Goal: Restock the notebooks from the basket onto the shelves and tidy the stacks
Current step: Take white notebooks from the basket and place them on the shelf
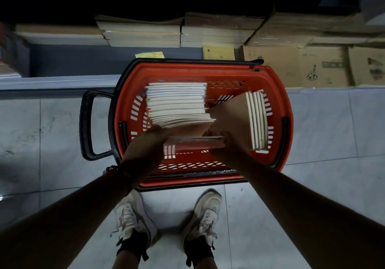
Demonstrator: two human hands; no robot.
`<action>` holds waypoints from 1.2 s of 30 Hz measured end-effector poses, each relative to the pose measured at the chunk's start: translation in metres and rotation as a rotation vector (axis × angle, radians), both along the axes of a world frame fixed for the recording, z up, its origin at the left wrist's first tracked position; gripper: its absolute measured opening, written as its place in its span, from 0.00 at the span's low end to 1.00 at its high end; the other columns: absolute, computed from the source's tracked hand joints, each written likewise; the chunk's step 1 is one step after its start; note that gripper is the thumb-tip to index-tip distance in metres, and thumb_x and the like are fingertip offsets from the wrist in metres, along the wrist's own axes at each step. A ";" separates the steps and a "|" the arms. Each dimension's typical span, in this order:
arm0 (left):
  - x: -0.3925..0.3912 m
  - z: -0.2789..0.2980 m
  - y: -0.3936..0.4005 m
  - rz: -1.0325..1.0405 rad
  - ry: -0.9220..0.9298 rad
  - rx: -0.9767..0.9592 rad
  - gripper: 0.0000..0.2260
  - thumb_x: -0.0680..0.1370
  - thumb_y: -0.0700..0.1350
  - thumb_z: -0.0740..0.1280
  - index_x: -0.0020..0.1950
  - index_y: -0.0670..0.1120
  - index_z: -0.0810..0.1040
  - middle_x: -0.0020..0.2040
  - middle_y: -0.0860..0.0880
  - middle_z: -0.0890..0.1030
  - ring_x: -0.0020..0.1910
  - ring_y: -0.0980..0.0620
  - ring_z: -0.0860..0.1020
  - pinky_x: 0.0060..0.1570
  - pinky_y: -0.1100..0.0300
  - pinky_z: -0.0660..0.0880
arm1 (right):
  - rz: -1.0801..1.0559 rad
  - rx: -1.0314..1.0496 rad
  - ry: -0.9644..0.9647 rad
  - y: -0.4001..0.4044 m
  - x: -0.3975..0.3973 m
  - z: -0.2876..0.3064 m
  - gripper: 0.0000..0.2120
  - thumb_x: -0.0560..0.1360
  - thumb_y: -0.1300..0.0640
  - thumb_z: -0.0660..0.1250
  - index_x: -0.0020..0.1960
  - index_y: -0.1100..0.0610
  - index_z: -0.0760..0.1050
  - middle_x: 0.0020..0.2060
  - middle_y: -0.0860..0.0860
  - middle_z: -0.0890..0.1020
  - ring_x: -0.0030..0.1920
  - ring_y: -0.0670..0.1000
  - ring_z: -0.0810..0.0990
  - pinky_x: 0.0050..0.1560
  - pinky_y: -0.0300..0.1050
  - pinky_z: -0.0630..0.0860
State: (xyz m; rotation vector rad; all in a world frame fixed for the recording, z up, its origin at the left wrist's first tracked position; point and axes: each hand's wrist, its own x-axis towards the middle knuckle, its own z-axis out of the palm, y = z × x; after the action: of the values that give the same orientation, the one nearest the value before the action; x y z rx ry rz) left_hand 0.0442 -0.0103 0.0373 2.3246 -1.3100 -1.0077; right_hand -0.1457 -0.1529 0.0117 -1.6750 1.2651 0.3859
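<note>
Brown-covered notebooks point(179, 104) stacked in red plastic basket point(270, 77); both arms reach down, left hand point(145, 145) and right hand point(231, 145) gripping a small blurred bundle point(193, 143) (motion-smeared) between them.

Inside the red basket point(279, 102), the near floor lies open for a hand; a notebook stack point(177, 104) fills its far-left part, and leaning notebooks point(257, 120) block its right wall.
</note>
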 end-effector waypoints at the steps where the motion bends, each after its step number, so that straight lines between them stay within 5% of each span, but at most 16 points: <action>1: 0.004 0.008 0.000 0.014 0.036 -0.045 0.15 0.82 0.35 0.59 0.65 0.46 0.78 0.57 0.48 0.79 0.56 0.49 0.79 0.54 0.58 0.72 | -0.030 0.039 -0.024 -0.001 -0.001 0.007 0.21 0.70 0.63 0.76 0.59 0.54 0.74 0.48 0.47 0.80 0.49 0.48 0.80 0.51 0.45 0.81; 4: 0.022 0.042 -0.008 0.073 0.180 -0.136 0.12 0.84 0.39 0.58 0.62 0.49 0.77 0.55 0.54 0.77 0.52 0.62 0.74 0.50 0.69 0.68 | -0.129 0.181 -0.135 -0.005 0.006 0.044 0.14 0.75 0.62 0.72 0.56 0.52 0.71 0.45 0.42 0.77 0.48 0.44 0.78 0.39 0.27 0.74; 6: 0.035 0.064 -0.014 0.120 0.261 -0.184 0.10 0.83 0.40 0.60 0.58 0.54 0.76 0.52 0.60 0.78 0.47 0.70 0.75 0.47 0.77 0.68 | -0.171 0.236 -0.193 -0.010 0.008 0.069 0.10 0.78 0.56 0.69 0.58 0.56 0.74 0.48 0.46 0.80 0.54 0.49 0.80 0.40 0.28 0.75; 8: 0.044 0.089 -0.021 0.215 0.346 -0.234 0.10 0.83 0.41 0.61 0.56 0.57 0.75 0.50 0.65 0.77 0.46 0.73 0.76 0.47 0.77 0.71 | -0.265 0.295 -0.285 -0.014 0.012 0.092 0.16 0.79 0.52 0.68 0.63 0.57 0.75 0.56 0.51 0.83 0.59 0.53 0.81 0.52 0.38 0.79; 10: 0.051 0.110 -0.029 0.364 0.446 -0.330 0.11 0.83 0.43 0.63 0.57 0.60 0.76 0.50 0.62 0.80 0.47 0.67 0.79 0.48 0.68 0.77 | -0.366 0.317 -0.366 -0.017 0.017 0.115 0.17 0.79 0.50 0.68 0.65 0.54 0.76 0.58 0.50 0.83 0.60 0.52 0.81 0.61 0.50 0.78; 14: 0.059 0.150 -0.038 0.577 0.761 -0.347 0.12 0.81 0.50 0.65 0.65 0.54 0.78 0.57 0.53 0.84 0.55 0.52 0.83 0.54 0.50 0.78 | -0.475 0.365 -0.494 -0.016 0.026 0.161 0.12 0.81 0.52 0.65 0.63 0.49 0.78 0.57 0.49 0.84 0.57 0.52 0.83 0.59 0.54 0.79; 17: 0.054 0.179 -0.031 0.553 0.968 -0.221 0.12 0.80 0.46 0.66 0.63 0.50 0.81 0.57 0.50 0.85 0.56 0.48 0.83 0.53 0.54 0.79 | -0.602 0.361 -0.572 -0.012 0.032 0.198 0.11 0.81 0.53 0.65 0.62 0.48 0.79 0.57 0.49 0.85 0.57 0.53 0.84 0.54 0.56 0.80; 20: 0.041 0.210 -0.011 0.474 0.945 -0.130 0.12 0.78 0.43 0.70 0.61 0.49 0.81 0.55 0.51 0.85 0.55 0.50 0.83 0.52 0.59 0.80 | -0.710 0.343 -0.634 -0.009 0.036 0.247 0.10 0.81 0.56 0.64 0.61 0.52 0.80 0.55 0.52 0.86 0.54 0.53 0.85 0.46 0.49 0.83; 25: 0.026 0.285 0.008 0.515 0.875 -0.143 0.20 0.71 0.50 0.77 0.62 0.51 0.80 0.55 0.54 0.85 0.55 0.53 0.83 0.59 0.53 0.77 | -0.704 0.140 -0.579 -0.004 0.045 0.341 0.10 0.80 0.52 0.66 0.59 0.48 0.82 0.53 0.47 0.86 0.54 0.53 0.85 0.60 0.60 0.78; 33: 0.035 0.449 0.011 0.559 0.814 -0.315 0.09 0.76 0.39 0.73 0.54 0.50 0.83 0.48 0.53 0.87 0.47 0.53 0.85 0.45 0.62 0.79 | -0.733 0.199 -0.736 0.023 0.050 0.505 0.11 0.81 0.57 0.64 0.61 0.50 0.79 0.54 0.49 0.86 0.54 0.52 0.85 0.59 0.57 0.78; 36: 0.039 0.486 0.018 0.504 0.911 -0.275 0.19 0.68 0.47 0.76 0.58 0.49 0.83 0.54 0.50 0.86 0.54 0.50 0.84 0.61 0.49 0.76 | -0.690 0.146 -0.685 0.033 0.051 0.534 0.11 0.76 0.60 0.69 0.56 0.50 0.81 0.51 0.49 0.86 0.52 0.50 0.85 0.59 0.55 0.78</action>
State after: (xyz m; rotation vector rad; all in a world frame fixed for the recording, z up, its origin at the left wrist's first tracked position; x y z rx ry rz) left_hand 0.0831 0.0082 0.5232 1.5187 -0.4336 -1.3380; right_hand -0.0948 -0.1201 0.5461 -1.0085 1.1498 -0.4683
